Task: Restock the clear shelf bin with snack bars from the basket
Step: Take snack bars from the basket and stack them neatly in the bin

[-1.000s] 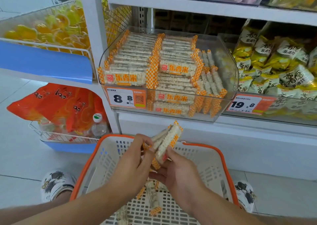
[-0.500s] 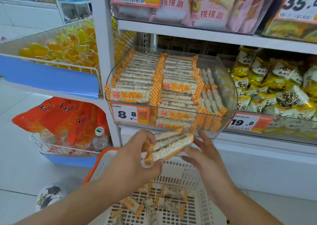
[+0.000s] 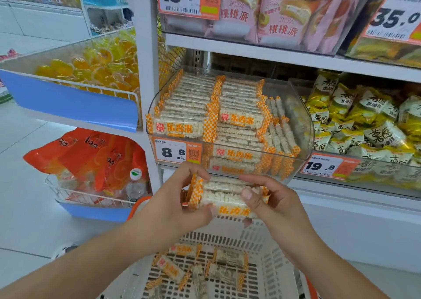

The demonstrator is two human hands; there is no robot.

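Observation:
A small stack of white puffed-rice snack bars (image 3: 224,195) with orange checked ends lies level between my hands, just below the front lip of the clear shelf bin (image 3: 305,120). My left hand (image 3: 173,205) grips the stack's left end. My right hand (image 3: 271,201) holds its right end, thumb on top. The bin holds two neat rows of the same bars plus several standing on edge at its right. Several more bars (image 3: 182,268) lie loose in the white basket (image 3: 271,260) with orange rim below my arms.
Price tag 8.8 (image 3: 174,151) is stuck on the bin's front. Yellow snack bags (image 3: 364,120) fill the neighbouring bin at right. Pink pie packs (image 3: 268,13) sit on the shelf above. At left are yellow jellies (image 3: 95,66) and orange bags (image 3: 91,155) in wire racks.
Both hands have lifted the stack out of the basket toward the bin's front. The stack has turned from upright to level, and my right hand has closed onto its right end.

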